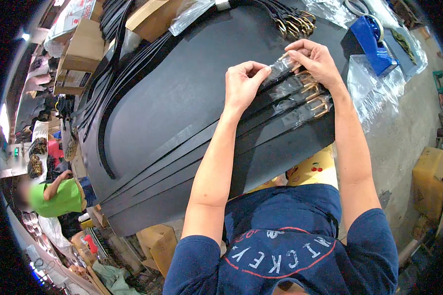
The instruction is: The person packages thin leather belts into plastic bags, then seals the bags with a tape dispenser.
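belt (261,101) lying lengthwise across table, bagged buckle end (286,63) pinched by both hands

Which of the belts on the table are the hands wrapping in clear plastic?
The topmost belt of the row, pinched by left hand and right hand; the wrapped belts below lie untouched.

A belt workshop: black leather straps (182,147), heaped buckles (295,22), cardboard boxes (81,46), tape dispenser (371,42)
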Demonstrator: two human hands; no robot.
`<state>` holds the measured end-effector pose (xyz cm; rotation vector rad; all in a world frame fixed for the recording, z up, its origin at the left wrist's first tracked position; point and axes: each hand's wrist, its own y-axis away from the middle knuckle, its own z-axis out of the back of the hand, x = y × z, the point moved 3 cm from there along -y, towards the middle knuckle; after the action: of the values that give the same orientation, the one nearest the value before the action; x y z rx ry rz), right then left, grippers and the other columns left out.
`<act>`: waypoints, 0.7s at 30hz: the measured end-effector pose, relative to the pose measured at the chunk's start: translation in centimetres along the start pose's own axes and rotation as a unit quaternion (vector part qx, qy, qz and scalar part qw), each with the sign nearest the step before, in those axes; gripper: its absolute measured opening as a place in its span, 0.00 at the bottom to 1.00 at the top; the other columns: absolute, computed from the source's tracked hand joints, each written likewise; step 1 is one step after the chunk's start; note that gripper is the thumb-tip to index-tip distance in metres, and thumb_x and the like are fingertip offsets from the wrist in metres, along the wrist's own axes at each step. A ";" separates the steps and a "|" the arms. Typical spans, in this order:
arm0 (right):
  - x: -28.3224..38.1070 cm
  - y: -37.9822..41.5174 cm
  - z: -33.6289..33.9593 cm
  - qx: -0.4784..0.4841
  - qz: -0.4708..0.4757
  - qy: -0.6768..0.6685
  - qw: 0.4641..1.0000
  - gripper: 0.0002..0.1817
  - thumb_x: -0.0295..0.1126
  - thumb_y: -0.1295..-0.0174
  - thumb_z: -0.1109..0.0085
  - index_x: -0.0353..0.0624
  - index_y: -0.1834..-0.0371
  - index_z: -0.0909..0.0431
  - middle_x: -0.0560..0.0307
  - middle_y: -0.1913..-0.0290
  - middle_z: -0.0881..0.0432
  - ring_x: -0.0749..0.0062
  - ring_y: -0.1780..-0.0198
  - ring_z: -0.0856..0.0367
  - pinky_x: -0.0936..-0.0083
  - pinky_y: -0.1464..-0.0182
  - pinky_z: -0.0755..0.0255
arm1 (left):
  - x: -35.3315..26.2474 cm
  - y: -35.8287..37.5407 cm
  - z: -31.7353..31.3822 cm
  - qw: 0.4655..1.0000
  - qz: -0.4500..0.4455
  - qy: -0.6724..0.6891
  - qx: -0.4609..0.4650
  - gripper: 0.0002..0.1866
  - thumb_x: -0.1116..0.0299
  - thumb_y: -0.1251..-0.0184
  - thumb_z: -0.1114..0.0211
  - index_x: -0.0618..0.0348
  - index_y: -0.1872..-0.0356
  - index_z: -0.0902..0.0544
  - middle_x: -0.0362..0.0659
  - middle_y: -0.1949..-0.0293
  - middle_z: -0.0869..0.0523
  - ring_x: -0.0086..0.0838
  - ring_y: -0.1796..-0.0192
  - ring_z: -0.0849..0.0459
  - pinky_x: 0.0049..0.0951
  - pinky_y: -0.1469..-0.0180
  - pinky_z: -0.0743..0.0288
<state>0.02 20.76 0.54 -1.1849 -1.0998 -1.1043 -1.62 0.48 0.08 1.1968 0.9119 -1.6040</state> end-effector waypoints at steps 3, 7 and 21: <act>0.0 0.0 0.1 -0.001 0.005 0.002 1.000 0.10 0.31 0.36 0.42 0.36 0.56 0.21 0.62 0.69 0.17 0.86 0.69 0.22 0.86 0.68 0.28 | -0.1 0.0 0.0 1.000 -0.014 0.008 -0.020 0.08 0.69 0.45 0.32 0.65 0.69 0.13 0.38 0.78 0.15 0.16 0.75 0.23 0.20 0.70 0.29; 0.0 0.0 0.1 -0.002 0.010 0.010 1.000 0.11 0.32 0.36 0.42 0.36 0.57 0.21 0.61 0.69 0.17 0.86 0.69 0.21 0.86 0.68 0.28 | -0.1 -0.1 0.0 1.000 -0.015 0.006 -0.023 0.08 0.69 0.46 0.32 0.65 0.70 0.13 0.39 0.78 0.15 0.16 0.75 0.22 0.20 0.70 0.29; -0.2 -0.1 0.0 -0.003 0.001 0.015 1.000 0.10 0.32 0.36 0.42 0.37 0.56 0.21 0.63 0.70 0.17 0.86 0.71 0.22 0.86 0.70 0.27 | -0.9 0.3 0.0 1.000 -0.010 0.022 0.018 0.09 0.69 0.45 0.28 0.64 0.67 0.15 0.35 0.74 0.16 0.14 0.73 0.23 0.16 0.68 0.29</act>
<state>-0.08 20.72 0.30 -1.1703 -1.0724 -1.1203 -1.19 0.58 0.92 1.2548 0.9290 -1.6229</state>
